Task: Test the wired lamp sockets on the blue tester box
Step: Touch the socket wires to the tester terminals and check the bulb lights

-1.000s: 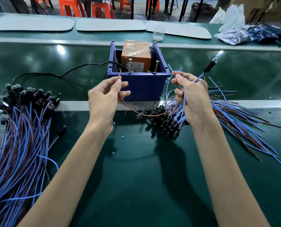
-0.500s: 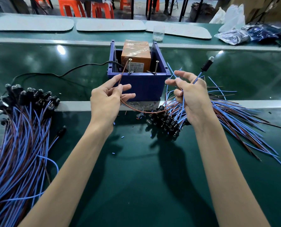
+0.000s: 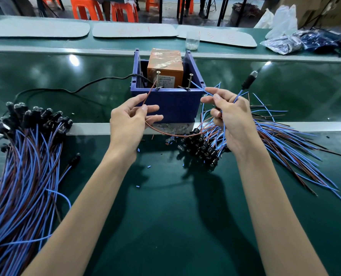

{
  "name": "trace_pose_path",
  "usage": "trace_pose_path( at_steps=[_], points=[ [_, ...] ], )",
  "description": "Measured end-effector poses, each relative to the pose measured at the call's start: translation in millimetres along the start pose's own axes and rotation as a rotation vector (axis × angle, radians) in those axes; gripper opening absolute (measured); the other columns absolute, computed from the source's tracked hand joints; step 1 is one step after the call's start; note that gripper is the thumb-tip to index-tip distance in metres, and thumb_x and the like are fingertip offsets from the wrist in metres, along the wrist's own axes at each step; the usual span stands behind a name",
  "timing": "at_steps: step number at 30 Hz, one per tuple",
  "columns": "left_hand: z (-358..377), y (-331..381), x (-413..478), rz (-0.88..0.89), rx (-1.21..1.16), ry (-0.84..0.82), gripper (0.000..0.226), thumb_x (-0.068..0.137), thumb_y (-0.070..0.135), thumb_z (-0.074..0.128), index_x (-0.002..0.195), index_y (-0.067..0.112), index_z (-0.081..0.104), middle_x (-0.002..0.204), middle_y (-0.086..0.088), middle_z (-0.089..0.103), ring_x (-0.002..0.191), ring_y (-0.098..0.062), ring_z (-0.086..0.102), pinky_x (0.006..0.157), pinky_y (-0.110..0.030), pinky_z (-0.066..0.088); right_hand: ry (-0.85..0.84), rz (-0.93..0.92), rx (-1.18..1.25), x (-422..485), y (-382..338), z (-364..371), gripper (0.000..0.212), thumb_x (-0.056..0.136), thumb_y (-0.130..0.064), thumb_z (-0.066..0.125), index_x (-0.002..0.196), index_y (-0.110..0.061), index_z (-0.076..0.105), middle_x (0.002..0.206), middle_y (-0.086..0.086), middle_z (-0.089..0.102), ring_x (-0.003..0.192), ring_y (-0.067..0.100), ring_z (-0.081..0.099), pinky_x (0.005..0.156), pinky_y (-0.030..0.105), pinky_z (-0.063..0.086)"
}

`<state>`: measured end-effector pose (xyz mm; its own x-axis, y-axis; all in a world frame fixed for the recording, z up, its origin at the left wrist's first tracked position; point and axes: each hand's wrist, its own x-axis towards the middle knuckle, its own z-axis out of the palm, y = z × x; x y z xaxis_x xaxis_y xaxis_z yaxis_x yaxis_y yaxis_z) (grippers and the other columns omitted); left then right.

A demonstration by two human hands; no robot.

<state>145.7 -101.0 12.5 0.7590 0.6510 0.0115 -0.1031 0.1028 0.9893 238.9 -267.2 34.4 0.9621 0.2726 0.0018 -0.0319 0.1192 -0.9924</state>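
Lead tips had swung back toward the blue tester box (image 3: 175,104); left hand (image 3: 129,118) pinched the brown lead (image 3: 148,92), right hand (image 3: 231,114) the blue lead (image 3: 200,87); seemingly untested sockets (image 3: 201,148) lay heaped beneath it.

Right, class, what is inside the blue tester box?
An orange block with a white label sits in the blue tester box; two screws stand at its front rim; a black cable enters from the left. The front wall hides the block's base and the floor.

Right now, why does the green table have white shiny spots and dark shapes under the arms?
Head view: the spots are overhead lights glaring off the glossy green table; the dark shapes are shadows of the left arm and right arm.
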Motion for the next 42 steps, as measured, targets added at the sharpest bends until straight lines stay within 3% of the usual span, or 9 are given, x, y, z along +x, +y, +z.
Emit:
trace_pose_path(
  at_steps=[6, 15, 23, 30, 37, 42],
  points=[
    [0.3, -0.3, 0.2, -0.031, -0.062, -0.020, 0.026, 0.099, 0.002, 0.046, 0.118, 0.013, 0.061, 0.081, 0.002, 0.075, 0.068, -0.014, 0.072, 0.066, -0.017, 0.054, -0.005, 0.002, -0.001, 1.4, 1.9, -1.1, 0.029, 0.101, -0.005, 0.041, 0.098, -0.017, 0.067, 0.072, -0.007, 0.071, 0.044, 0.001, 0.034, 0.040, 0.011, 0.029],
    [0.8, -1.2, 0.2, -0.018, -0.073, -0.075, 0.028, 0.099, 0.004, 0.047, 0.123, 0.012, 0.059, 0.082, 0.004, 0.076, 0.067, -0.012, 0.072, 0.066, -0.016, 0.053, -0.013, -0.001, -0.016, 4.0, 4.9, -1.3, 0.028, 0.100, -0.005, 0.042, 0.113, -0.014, 0.065, 0.073, -0.007, 0.070, 0.046, 0.003, 0.032, 0.042, 0.012, 0.030],
    [-0.1, -1.7, 1.4, -0.029, -0.087, -0.087, 0.028, 0.099, 0.003, 0.046, 0.121, 0.012, 0.060, 0.081, 0.002, 0.075, 0.066, -0.013, 0.071, 0.066, -0.017, 0.053, -0.041, 0.010, -0.010, 2.5, 5.6, 1.9, 0.030, 0.101, -0.004, 0.040, 0.104, -0.016, 0.067, 0.072, -0.007, 0.068, 0.043, 0.001, 0.032, 0.040, 0.011, 0.028],
    [0.0, -2.2, 2.1, -0.037, -0.045, -0.055, 0.028, 0.100, 0.001, 0.044, 0.106, 0.019, 0.064, 0.080, 0.001, 0.072, 0.059, -0.011, 0.069, 0.062, -0.016, 0.052, -0.029, 0.029, -0.006, 4.1, 5.0, -1.7, 0.033, 0.101, -0.002, 0.038, 0.097, -0.016, 0.068, 0.072, -0.005, 0.063, 0.042, 0.001, 0.032, 0.038, 0.011, 0.025],
    [-0.8, -1.6, 2.2, -0.049, 0.001, -0.021, 0.029, 0.100, 0.000, 0.041, 0.105, 0.019, 0.064, 0.085, -0.003, 0.069, 0.054, -0.009, 0.067, 0.060, -0.014, 0.051, -0.022, 0.065, 0.014, 5.2, 4.5, -0.4, 0.030, 0.100, 0.000, 0.037, 0.103, -0.008, 0.066, 0.073, -0.002, 0.054, 0.040, 0.000, 0.032, 0.038, 0.011, 0.023],
    [-0.9, -0.6, 1.7, -0.049, 0.021, -0.014, 0.031, 0.100, 0.000, 0.041, 0.102, 0.021, 0.064, 0.083, -0.002, 0.068, 0.053, -0.008, 0.066, 0.059, -0.014, 0.050, -0.021, 0.072, 0.028, 5.1, 3.4, 0.7, 0.033, 0.099, 0.002, 0.035, 0.095, -0.009, 0.065, 0.069, -0.003, 0.049, 0.043, 0.002, 0.026, 0.038, 0.013, 0.021]
  ],
)
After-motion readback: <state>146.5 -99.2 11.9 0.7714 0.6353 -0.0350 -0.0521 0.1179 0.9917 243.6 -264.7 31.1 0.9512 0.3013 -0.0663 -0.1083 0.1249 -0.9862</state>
